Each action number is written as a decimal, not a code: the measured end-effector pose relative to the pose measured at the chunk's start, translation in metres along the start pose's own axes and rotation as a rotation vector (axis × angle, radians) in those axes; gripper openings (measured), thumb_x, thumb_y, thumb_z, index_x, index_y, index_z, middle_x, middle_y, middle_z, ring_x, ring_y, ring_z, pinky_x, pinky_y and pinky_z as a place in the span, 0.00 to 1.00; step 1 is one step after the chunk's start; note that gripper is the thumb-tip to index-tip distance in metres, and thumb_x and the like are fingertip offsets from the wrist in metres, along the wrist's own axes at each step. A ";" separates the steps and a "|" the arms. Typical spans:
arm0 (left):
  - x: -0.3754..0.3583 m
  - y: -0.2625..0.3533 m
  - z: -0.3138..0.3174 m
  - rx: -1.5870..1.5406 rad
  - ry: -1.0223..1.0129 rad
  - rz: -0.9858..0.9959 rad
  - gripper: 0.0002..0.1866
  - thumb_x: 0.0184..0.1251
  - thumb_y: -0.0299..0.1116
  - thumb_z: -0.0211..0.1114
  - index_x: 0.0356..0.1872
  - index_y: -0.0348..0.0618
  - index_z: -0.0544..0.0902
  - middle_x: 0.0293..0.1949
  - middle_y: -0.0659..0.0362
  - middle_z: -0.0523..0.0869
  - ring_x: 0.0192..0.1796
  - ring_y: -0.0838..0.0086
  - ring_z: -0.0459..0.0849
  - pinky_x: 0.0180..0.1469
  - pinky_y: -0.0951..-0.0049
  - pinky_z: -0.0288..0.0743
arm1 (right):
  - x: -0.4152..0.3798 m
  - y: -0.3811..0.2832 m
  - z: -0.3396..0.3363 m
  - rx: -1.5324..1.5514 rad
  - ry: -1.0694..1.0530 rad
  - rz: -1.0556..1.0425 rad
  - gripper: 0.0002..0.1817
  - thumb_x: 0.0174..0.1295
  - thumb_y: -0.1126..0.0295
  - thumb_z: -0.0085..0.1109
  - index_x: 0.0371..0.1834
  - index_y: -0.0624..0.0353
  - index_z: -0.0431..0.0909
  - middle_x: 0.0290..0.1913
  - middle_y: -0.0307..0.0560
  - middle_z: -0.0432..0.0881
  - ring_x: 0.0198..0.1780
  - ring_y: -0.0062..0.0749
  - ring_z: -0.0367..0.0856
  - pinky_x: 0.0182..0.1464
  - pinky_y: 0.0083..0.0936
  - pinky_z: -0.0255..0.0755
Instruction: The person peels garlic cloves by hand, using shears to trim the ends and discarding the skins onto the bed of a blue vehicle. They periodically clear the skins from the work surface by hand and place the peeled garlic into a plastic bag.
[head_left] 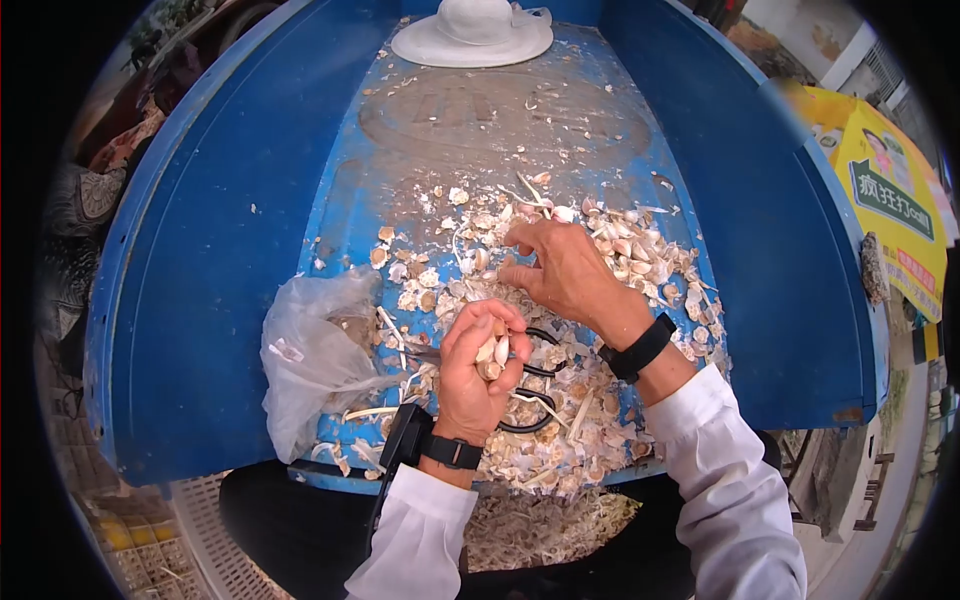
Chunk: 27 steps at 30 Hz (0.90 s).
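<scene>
My left hand (470, 385) is cupped, palm up, around several garlic cloves (495, 347). Beyond it, my right hand (570, 270) reaches palm down over the garlic scraps, thumb and forefinger apart with nothing visible between them. A heap of loose garlic cloves (630, 245) lies just past its knuckles. Scissors with black loop handles (530, 425) rest on the peelings, partly hidden behind my left hand. Dry garlic skins (560, 460), stalks and root ends cover the near part of the blue surface.
A crumpled clear plastic bag (315, 350) sits left of my left hand. Tall blue side walls (230, 220) flank the dusty bed (450, 130). A white brimmed hat (472, 35) lies at the far end. More skins (545, 530) have gathered below the near edge, between dark-clothed legs.
</scene>
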<state>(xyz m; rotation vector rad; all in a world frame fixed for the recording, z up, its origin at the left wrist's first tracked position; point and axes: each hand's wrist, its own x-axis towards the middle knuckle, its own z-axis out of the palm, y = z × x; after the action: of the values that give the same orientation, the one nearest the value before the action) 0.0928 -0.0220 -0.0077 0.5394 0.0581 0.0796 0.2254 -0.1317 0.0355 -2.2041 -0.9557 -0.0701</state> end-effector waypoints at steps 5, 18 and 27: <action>0.000 -0.003 -0.004 0.068 0.103 0.007 0.15 0.80 0.44 0.46 0.41 0.42 0.73 0.37 0.58 0.77 0.30 0.78 0.77 0.14 0.87 0.54 | 0.007 0.008 0.017 -0.114 -0.099 0.114 0.09 0.54 0.70 0.62 0.35 0.64 0.84 0.27 0.54 0.83 0.30 0.39 0.84 0.36 0.32 0.77; 0.001 0.002 -0.007 -0.095 0.195 -0.061 0.11 0.78 0.42 0.49 0.38 0.48 0.73 0.34 0.59 0.77 0.33 0.73 0.80 0.13 0.85 0.61 | 0.041 0.011 0.042 -0.269 -0.248 -0.167 0.14 0.52 0.79 0.58 0.43 0.63 0.83 0.35 0.60 0.83 0.39 0.56 0.81 0.44 0.40 0.76; 0.014 0.010 0.004 -0.255 0.425 -0.024 0.18 0.77 0.46 0.49 0.48 0.41 0.78 0.39 0.56 0.84 0.34 0.72 0.83 0.15 0.83 0.66 | 0.030 -0.008 0.009 0.231 -0.235 0.031 0.10 0.56 0.76 0.63 0.41 0.65 0.83 0.29 0.43 0.82 0.28 0.29 0.80 0.32 0.27 0.74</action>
<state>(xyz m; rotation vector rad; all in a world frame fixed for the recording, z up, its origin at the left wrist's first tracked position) 0.1060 -0.0140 0.0003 0.2598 0.4627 0.1753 0.2397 -0.1040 0.0428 -2.0412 -1.0016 0.3056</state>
